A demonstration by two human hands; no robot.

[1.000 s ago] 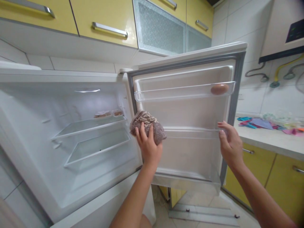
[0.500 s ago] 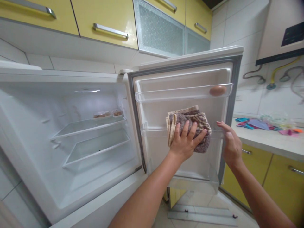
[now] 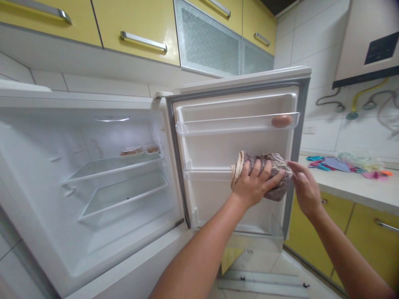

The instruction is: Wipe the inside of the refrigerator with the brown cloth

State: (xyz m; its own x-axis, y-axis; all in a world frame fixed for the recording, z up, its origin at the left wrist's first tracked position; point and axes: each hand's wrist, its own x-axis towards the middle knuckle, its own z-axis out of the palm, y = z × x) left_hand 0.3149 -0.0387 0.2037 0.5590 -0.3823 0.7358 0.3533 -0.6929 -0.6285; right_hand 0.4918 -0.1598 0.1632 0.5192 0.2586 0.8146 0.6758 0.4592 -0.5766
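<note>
A folded brown towel (image 3: 278,160) with a cream edge lies against the inside of the open fridge door (image 3: 212,151), over the middle door rack (image 3: 207,175). My left hand (image 3: 254,182) presses on it with spread fingers and holds it there. My right hand (image 3: 304,187) is at the free edge of the door, its visible fingers stretched toward the towel's right end; some of its fingers are hidden. Above both hands, a brown egg (image 3: 282,121) sits at the right end of the clear upper rack (image 3: 227,127).
Left of the door, the fridge interior has two glass shelves (image 3: 124,195), with small packs of food (image 3: 132,150) on the upper one. Colourful cloths (image 3: 335,164) lie on the counter (image 3: 370,185) at right. Glass panels (image 3: 264,282) are on the floor below the door.
My left hand has slid the towel to the right along the middle rack, and its end now meets my right hand's fingertips. The right hand stays by the door edge.
</note>
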